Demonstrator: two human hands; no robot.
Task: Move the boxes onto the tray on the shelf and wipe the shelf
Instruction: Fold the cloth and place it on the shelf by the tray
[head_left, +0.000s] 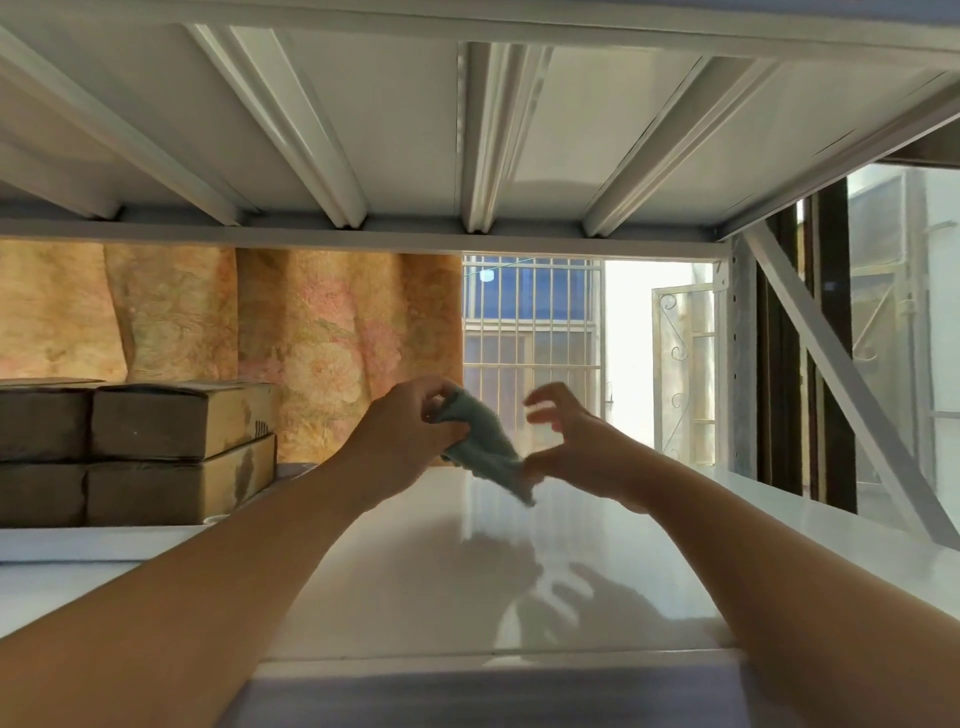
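Nearest, the white shelf (467, 597) has its front lip running across the bottom, and two bare forearms reach over it from the near left and near right. Their shadows lie on the glossy shelf surface between them.

Further in, over the middle of the shelf, the left hand (405, 441) holds a crumpled blue-grey cloth (483, 436) clear of the surface, fingers and thumb curled round its upper part while the loose end hangs down to the right. The right hand (576, 452) is just beside it, fingers spread wide and curved, gripping nothing; its thumb tip is at the cloth's lower edge, and I cannot tell whether it touches.

On the left, a white tray (104, 543) carries the brown cardboard boxes (176, 421), four in view, in two stacks of two standing side by side.

Beyond the shelf's far edge hangs a floral curtain (332, 322), with a barred window (530, 322) to its right
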